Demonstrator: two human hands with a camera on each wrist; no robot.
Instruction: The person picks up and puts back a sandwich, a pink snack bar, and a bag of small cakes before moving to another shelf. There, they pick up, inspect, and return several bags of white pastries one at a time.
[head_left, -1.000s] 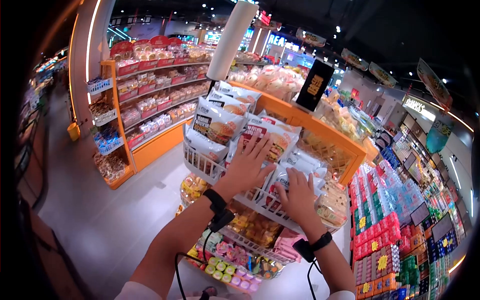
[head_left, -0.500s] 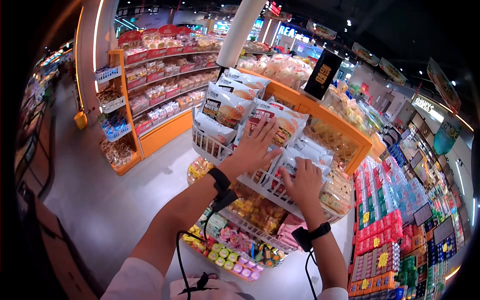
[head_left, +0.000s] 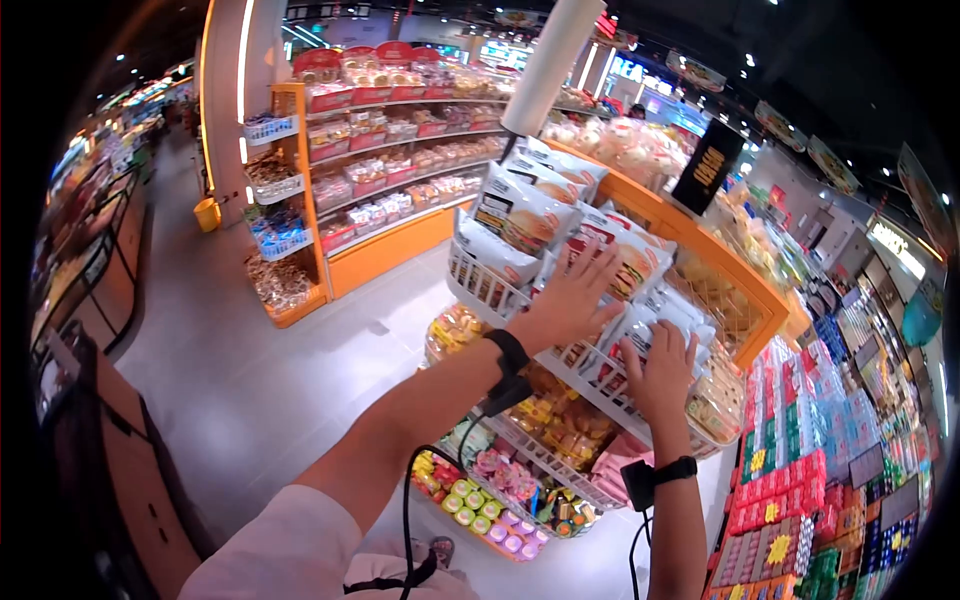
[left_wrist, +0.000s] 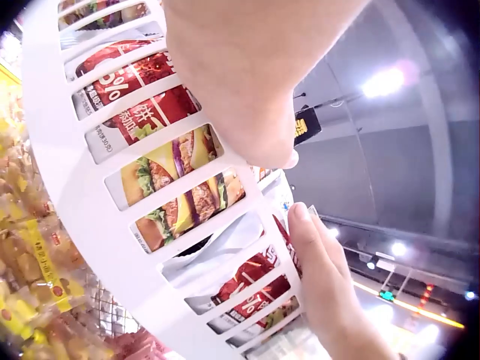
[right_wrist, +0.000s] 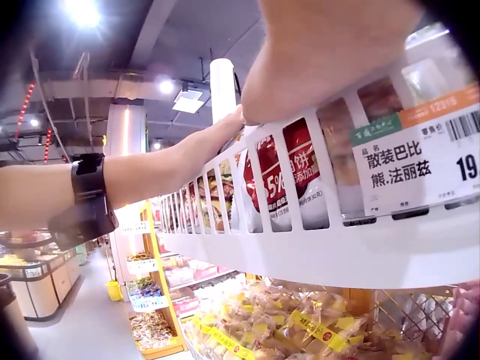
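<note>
White packets with burger pictures (head_left: 525,215) stand packed in a white slatted basket (head_left: 484,287). My left hand (head_left: 568,300) lies over the front packets at the basket's middle, its fingers straight and spread. To its right, my right hand (head_left: 660,378) rests on a silvery-white packet (head_left: 668,302), fingers extended and thumb apart. Seen from below in the left wrist view, red-labelled burger packets (left_wrist: 161,112) show through the slats, with both hands over the rim. A price label (right_wrist: 420,161) hangs on the basket's front in the right wrist view.
Lower tiers hold yellow-wrapped snacks (head_left: 560,410) and colourful tubs (head_left: 490,515). An orange lattice panel (head_left: 735,290) backs the basket. Bread shelves (head_left: 400,150) stand at the back left, stacked drink packs (head_left: 780,480) at the right. Cables (head_left: 408,510) hang from the wrist cameras.
The head view has turned left, so the stand and both hands appear farther right. The hands remain over the same packets, with little movement of the fingers.
</note>
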